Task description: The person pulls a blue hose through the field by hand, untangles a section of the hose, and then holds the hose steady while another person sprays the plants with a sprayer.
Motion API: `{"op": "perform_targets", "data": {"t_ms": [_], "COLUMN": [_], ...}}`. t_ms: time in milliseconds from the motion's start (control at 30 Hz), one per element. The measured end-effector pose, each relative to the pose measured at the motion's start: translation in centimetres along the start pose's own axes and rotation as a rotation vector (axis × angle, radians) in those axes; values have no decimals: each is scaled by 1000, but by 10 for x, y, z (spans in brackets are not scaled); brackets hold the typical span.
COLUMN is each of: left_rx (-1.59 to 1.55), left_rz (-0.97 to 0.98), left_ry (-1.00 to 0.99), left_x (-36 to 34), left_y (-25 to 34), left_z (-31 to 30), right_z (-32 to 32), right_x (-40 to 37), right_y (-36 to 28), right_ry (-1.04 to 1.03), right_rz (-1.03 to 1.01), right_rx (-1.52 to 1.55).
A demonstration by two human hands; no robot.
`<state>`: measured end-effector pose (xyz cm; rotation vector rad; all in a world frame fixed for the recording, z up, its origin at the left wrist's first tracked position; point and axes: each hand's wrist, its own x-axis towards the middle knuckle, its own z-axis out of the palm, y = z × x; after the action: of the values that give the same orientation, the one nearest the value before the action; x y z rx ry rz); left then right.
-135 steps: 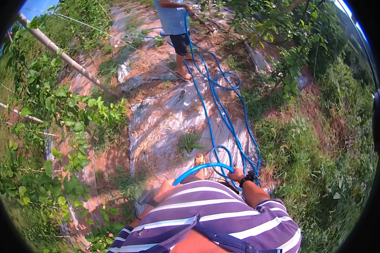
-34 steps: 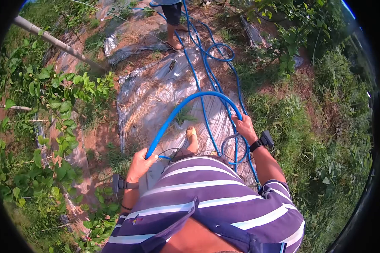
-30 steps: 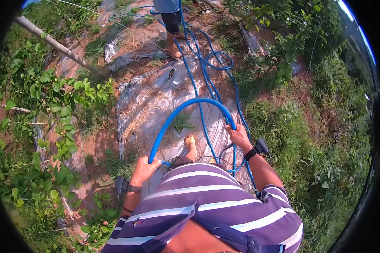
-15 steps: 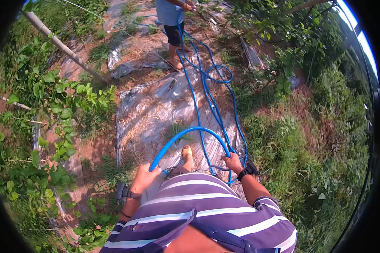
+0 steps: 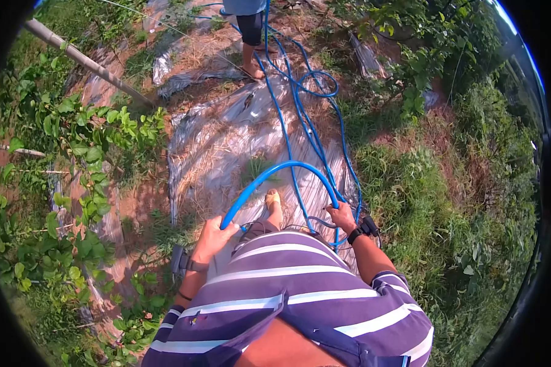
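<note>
A blue hose [image 5: 288, 164] arches up and forward between my two hands. My left hand [image 5: 214, 237] is wrapped round one end of this arch, in front of my striped shirt. On the other side, my right hand [image 5: 342, 216] grips the hose where the arch comes down. Beyond my right hand, further lengths of the hose run forward along the ground toward another person [image 5: 251, 30], with a loop lying near that person's feet. Each of my wrists wears a strap with a dark device.
Silvery plastic sheeting [image 5: 217, 137] with dry straw covers the ground ahead. Leafy vines [image 5: 92, 153] and a slanting pole [image 5: 86, 61] stand at left. Grass and weeds [image 5: 410, 196] grow thick at right. My bare-looking foot [image 5: 273, 200] shows below the arch.
Both hands and the hose arch appear slightly higher in view. The other person now shows less at the top edge. My grip on the hose stays the same.
</note>
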<state>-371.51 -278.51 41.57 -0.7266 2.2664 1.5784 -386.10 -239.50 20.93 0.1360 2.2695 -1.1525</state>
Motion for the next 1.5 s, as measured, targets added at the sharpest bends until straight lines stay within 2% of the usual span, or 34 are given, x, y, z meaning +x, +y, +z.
{"op": "perform_targets", "data": {"t_ms": [33, 267, 533, 567, 733, 833, 967, 1000, 1033, 1133, 1167, 1300, 1400, 1500], "left_rx": [-2, 54, 76, 80, 62, 179, 198, 177, 136, 49, -7, 28, -84, -80], "left_rz": [1, -39, -36, -42, -18, 109, 27, 41, 76, 55, 29, 66, 48, -20], "left_ry": [-3, -29, -40, -40, -40, -22, -46, -54, -100, -121, -130, -118, -122, -92], "left_x": [-3, -2, 19, 23, 55, 79, 99, 103, 111, 125, 130, 152, 169, 186], "left_y": [5, -6, 8, 8, 13, 14, 38, 38, 33, 41, 42, 52, 55, 72], "left_z": [0, 2, -4, -6, -19, -34, -55, -58, -62, -67, -68, -77, -77, -77], "right_z": [-6, -1, -12, -9, -28, -42, -59, -63, -72, -82, -85, -106, -119, -130], "right_x": [-9, 1, 7, 18, 36, 54, 74, 81, 72, 85, 91, 103, 132, 168], "right_y": [-13, 42, 27, 42, 2, -10, -29, -40, -82, -123, -133, -194, -210, -228], "right_ry": [-11, 21, 32, 32, 103, 195, 245, 244, 222, 278, 308, 297, 372, 320], "right_rz": [13, 7, 31, 14, 67, 6, 35, 63, 117, 53, -48, -131, -234, -239], "right_rx": [2, -125, -170, -175, -170, -189, -190, -133, -161, -226, -261, -218, -219, -165]}}
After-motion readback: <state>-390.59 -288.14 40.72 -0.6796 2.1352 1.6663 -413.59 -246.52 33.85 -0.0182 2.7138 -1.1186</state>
